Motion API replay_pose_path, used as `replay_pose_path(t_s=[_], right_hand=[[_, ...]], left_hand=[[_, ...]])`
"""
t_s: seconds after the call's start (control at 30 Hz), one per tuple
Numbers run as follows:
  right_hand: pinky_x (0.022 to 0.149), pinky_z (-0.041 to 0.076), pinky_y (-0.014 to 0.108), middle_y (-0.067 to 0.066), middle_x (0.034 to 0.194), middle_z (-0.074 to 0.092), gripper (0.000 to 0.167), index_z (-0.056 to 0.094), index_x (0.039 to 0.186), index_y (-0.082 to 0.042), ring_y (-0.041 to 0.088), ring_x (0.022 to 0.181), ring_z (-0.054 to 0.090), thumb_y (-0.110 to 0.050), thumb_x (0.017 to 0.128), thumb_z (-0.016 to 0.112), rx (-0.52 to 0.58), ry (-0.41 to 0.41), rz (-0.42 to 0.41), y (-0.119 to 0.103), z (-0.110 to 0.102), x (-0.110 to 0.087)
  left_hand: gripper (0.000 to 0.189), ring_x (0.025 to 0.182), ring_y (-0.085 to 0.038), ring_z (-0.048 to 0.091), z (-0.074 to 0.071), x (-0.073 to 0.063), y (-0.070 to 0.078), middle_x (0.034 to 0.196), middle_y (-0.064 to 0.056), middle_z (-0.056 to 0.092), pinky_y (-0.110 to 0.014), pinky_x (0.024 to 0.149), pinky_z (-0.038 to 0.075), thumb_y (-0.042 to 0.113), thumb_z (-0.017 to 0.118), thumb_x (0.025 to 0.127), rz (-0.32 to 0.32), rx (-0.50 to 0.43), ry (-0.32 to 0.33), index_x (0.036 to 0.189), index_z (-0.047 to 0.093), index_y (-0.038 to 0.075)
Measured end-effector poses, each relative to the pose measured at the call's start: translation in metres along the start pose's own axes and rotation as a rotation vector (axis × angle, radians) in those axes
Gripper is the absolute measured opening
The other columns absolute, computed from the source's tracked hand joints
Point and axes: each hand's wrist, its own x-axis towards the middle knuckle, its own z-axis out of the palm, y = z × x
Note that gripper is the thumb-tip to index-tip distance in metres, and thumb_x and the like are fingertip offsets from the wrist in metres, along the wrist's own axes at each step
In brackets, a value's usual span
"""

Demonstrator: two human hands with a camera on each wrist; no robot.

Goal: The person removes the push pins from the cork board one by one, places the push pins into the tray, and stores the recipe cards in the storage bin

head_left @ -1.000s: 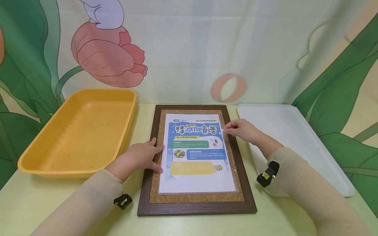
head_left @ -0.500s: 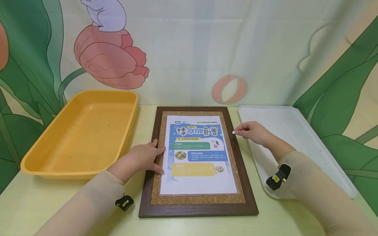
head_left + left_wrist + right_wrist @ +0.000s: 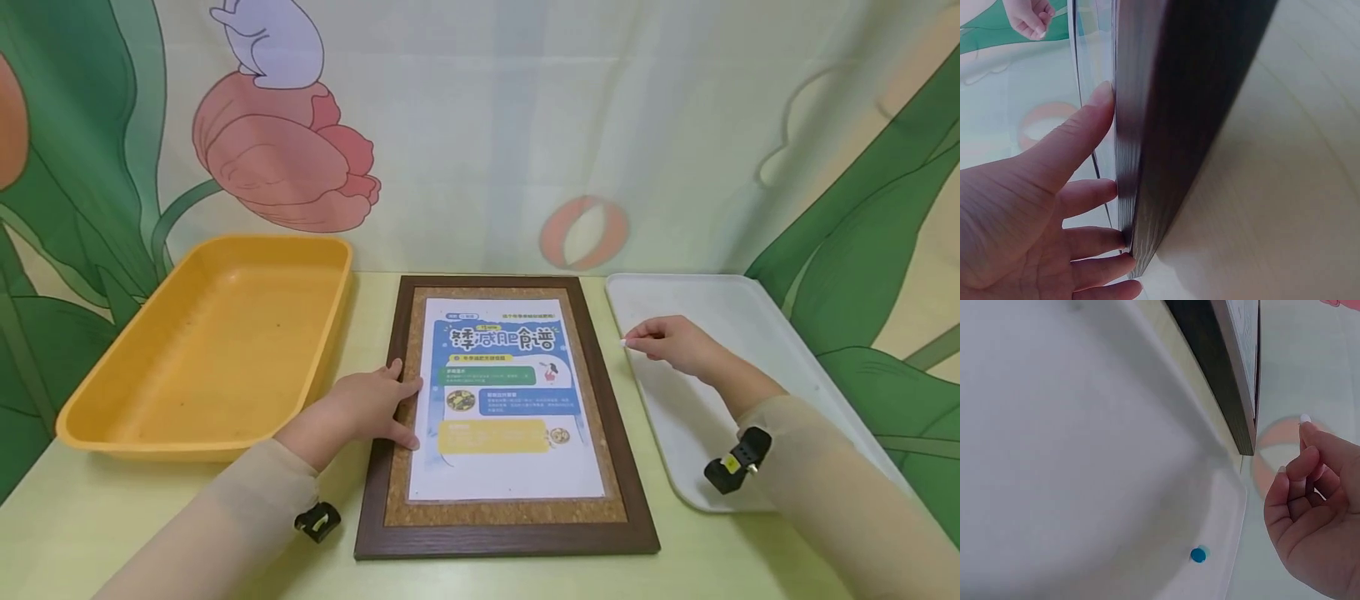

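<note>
A printed poster (image 3: 502,475) with blue, green and yellow blocks lies on a cork board (image 3: 501,514), whose dark brown wooden frame (image 3: 507,543) rests on the table. Along the left side, my left hand (image 3: 367,410) rests on frame and cork with its fingers spread, thumb at the poster's edge. In the left wrist view these fingertips (image 3: 1100,240) touch the frame's side. My right hand (image 3: 671,343) hovers over the left rim of the white tray (image 3: 705,304). Between thumb and index finger it pinches a small white pushpin (image 3: 1305,418).
A blue pushpin (image 3: 1198,555) lies in the white tray, which stands right of the board. To the left is a deep yellow tray (image 3: 202,367). Behind the table (image 3: 420,579) hangs a curtain (image 3: 465,167) with printed flowers and leaves.
My right hand has moved right, away from the poster's upper right edge to the white tray, with the white pushpin in its pinch. The left hand stays on the board's left side.
</note>
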Motion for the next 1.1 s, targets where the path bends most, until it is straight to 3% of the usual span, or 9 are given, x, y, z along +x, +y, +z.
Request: replay_pose_path(t_s=[0.2,0.37,0.6,0.7,1.1], right_hand=[[0.086,0.043,0.047,0.019,0.108,0.059,0.04,0.059,0.116,0.003,0.032,0.096,0.054,-0.031,0.094,0.056,-0.001,-0.007,0.027,0.01,-0.008,-0.006],[0.078,0.04,0.042,0.014,0.096,0.058,0.039,0.059,0.114,0.004,0.025,0.086,0.049,-0.03,0.094,0.057,-0.014,0.015,0.049,0.023,-0.018,-0.007],[0.083,0.044,0.036,0.018,0.107,0.059,0.039,0.057,0.114,0.006,0.027,0.094,0.051,-0.028,0.094,0.056,-0.017,0.024,0.107,0.046,-0.028,-0.012],[0.079,0.044,0.032,0.015,0.103,0.058,0.038,0.057,0.114,0.005,0.025,0.091,0.049,-0.027,0.094,0.056,-0.034,0.024,0.145,0.058,-0.029,-0.013],[0.073,0.04,0.03,0.005,0.09,0.058,0.035,0.058,0.112,0.006,0.021,0.085,0.048,-0.024,0.094,0.056,-0.103,-0.043,0.186,0.079,-0.03,-0.012]], left_hand=[[0.09,0.128,-0.039,0.038,0.001,0.003,0.0,0.145,-0.027,0.03,-0.045,0.085,0.046,0.057,0.073,0.068,0.006,0.007,0.01,0.14,0.044,0.012],[0.09,0.128,-0.039,0.037,-0.001,0.002,0.0,0.145,-0.026,0.03,-0.045,0.085,0.046,0.057,0.073,0.068,0.003,0.01,0.003,0.141,0.043,0.012],[0.089,0.13,-0.037,0.036,-0.005,0.002,0.001,0.146,-0.025,0.029,-0.045,0.086,0.045,0.056,0.073,0.07,0.0,0.012,-0.008,0.141,0.042,0.012],[0.09,0.129,-0.037,0.037,-0.004,0.003,0.002,0.146,-0.025,0.028,-0.045,0.086,0.045,0.057,0.073,0.069,-0.002,0.011,-0.012,0.142,0.042,0.013],[0.09,0.129,-0.038,0.037,-0.001,0.002,0.0,0.146,-0.025,0.028,-0.045,0.086,0.045,0.057,0.072,0.07,-0.013,0.007,-0.024,0.142,0.042,0.014]])
